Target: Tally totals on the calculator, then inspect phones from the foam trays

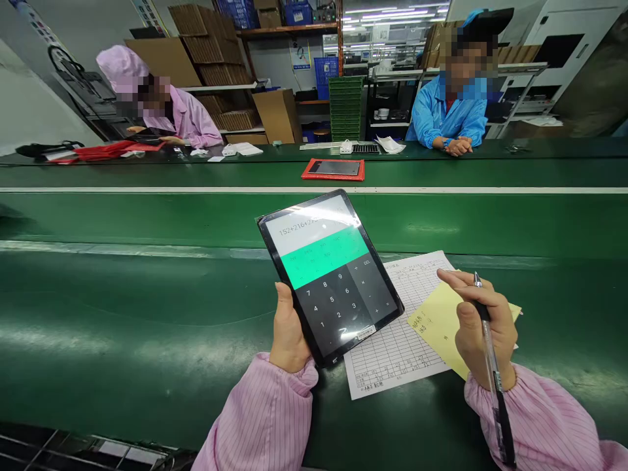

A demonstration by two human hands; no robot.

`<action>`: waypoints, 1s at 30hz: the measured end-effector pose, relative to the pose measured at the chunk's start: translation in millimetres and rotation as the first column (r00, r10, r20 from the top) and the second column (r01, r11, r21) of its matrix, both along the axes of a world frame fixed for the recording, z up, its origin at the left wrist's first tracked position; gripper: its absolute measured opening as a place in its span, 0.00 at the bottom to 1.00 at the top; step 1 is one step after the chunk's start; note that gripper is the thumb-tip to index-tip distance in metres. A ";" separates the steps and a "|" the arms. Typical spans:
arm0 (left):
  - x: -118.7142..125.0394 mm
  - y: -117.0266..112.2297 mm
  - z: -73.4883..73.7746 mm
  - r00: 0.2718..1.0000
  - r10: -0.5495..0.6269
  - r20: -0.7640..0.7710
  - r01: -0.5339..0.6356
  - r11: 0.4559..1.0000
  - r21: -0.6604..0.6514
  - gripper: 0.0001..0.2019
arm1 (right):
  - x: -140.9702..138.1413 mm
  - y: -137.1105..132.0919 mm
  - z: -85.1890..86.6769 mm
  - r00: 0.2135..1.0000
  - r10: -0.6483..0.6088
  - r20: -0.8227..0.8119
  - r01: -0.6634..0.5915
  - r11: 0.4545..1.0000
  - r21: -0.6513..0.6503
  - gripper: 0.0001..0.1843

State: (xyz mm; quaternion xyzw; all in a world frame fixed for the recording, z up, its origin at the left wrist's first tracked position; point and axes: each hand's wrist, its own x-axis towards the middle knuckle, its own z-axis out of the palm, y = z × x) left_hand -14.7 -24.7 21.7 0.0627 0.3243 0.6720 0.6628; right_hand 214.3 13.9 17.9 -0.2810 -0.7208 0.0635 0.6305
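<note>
My left hand grips a black-framed tablet by its lower left edge, the thumb along the side. A calculator shows on its screen, with a sum beginning "152+216" in the top field. My right hand holds a clear-barrelled pen between its fingers, the tip pointing up and away and the dark end down over the sleeve. Under that hand lies a yellow note with some handwriting. It overlaps a printed grid sheet with handwritten figures, which the tablet's right corner partly covers.
Across the green bench, a red tray carries a flat grey device. A person in pink works at the far left; a person in blue rests clasped hands at the right. Behind stand green stacked trays and cardboard.
</note>
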 end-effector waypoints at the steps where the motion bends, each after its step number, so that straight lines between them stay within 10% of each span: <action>1: -0.6 -0.6 -1.5 1.000 -0.012 0.004 0.012 1.000 0.017 0.32 | -0.4 -0.4 0.9 1.000 0.002 0.002 -0.002 1.000 0.000 0.05; 30: -4.9 -8.5 -24.0 0.950 -0.306 -0.056 0.311 0.940 0.139 0.36 | 2.0 -4.5 1.9 0.995 -0.092 0.036 0.091 0.996 0.019 0.05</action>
